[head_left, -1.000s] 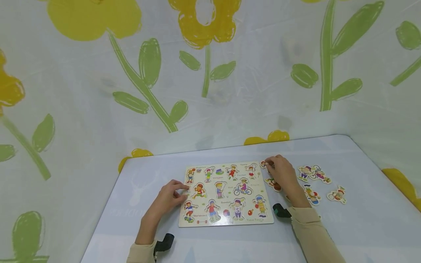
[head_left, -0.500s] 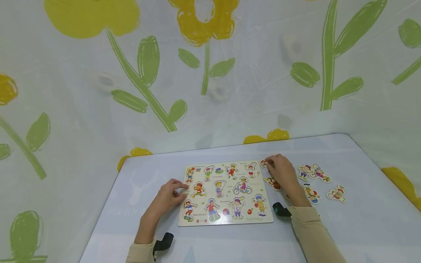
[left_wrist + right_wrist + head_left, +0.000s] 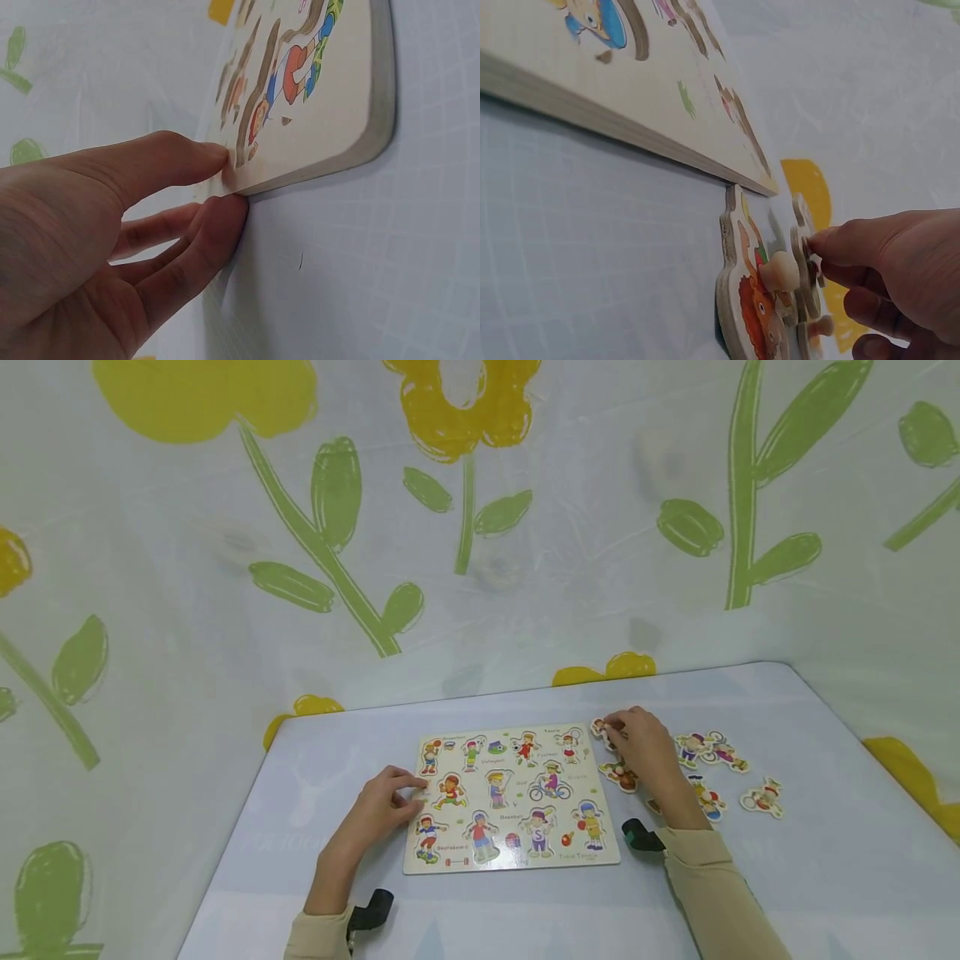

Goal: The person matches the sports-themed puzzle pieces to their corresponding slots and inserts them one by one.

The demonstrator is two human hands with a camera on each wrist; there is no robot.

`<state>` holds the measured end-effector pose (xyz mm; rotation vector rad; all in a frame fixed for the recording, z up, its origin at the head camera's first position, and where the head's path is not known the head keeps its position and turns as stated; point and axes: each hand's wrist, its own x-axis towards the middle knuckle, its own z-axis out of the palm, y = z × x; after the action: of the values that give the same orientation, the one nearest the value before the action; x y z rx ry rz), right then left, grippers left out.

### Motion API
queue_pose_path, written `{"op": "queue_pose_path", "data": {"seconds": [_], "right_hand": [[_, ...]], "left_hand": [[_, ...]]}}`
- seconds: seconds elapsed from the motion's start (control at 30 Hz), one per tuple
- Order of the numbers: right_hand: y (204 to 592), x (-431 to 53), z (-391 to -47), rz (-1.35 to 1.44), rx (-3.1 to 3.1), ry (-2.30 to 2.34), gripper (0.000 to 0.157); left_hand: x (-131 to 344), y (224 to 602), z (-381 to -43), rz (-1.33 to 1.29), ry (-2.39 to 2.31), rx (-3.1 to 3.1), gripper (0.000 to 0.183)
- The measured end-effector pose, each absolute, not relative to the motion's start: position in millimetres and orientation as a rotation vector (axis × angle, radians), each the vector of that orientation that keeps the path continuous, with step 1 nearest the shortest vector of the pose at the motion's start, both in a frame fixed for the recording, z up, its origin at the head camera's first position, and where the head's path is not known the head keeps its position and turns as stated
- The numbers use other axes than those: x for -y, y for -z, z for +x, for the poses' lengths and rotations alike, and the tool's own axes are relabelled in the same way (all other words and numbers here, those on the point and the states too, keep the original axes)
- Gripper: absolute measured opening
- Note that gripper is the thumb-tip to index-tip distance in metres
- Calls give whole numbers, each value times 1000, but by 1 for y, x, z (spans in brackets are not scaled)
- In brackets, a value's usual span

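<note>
A wooden puzzle board (image 3: pixel 480 797) printed with children playing sports lies flat on the table. My left hand (image 3: pixel 378 806) is at its left edge. In the left wrist view, the thumb (image 3: pixel 180 159) lies on the board's top face while a fingertip (image 3: pixel 225 217) meets its side, so the edge is held between them. Beyond the board's far right corner, my right hand (image 3: pixel 645 752) pinches a small puzzle piece (image 3: pixel 597 727), partly covered by the fingers. Just nearer, a knobbed puzzle piece (image 3: pixel 754 307) rests against the board's side.
Several loose pieces lie to the right of my right hand: a purple-capped figure (image 3: pixel 693 747), a cyclist (image 3: pixel 726 753), another figure (image 3: pixel 707 797) and a piece farther right (image 3: pixel 763 798). A flower-patterned curtain (image 3: pixel 525 610) hangs behind the white table (image 3: pixel 825 877).
The head view has shifted slightly. Both hands keep their places, the left at the board's edge and the right at the small piece.
</note>
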<state>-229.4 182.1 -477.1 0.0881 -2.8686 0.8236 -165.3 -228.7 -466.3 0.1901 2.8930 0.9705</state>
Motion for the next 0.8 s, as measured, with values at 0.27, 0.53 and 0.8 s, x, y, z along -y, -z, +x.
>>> {"op": "queue_pose_path", "data": {"seconds": [0.27,0.53,0.8], "right_hand": [[469,-178,-225,112,2907,-849,25],[465,-169,-220,183,2895,-817,23],[462,-149,-215,304,2887,-750,17]], "left_hand": [[229,465,-166,199,-949,-2897,29],[228,466,-167,158,-925,-2903,30],[227,465,-164,185,-920,-2915,29]]}}
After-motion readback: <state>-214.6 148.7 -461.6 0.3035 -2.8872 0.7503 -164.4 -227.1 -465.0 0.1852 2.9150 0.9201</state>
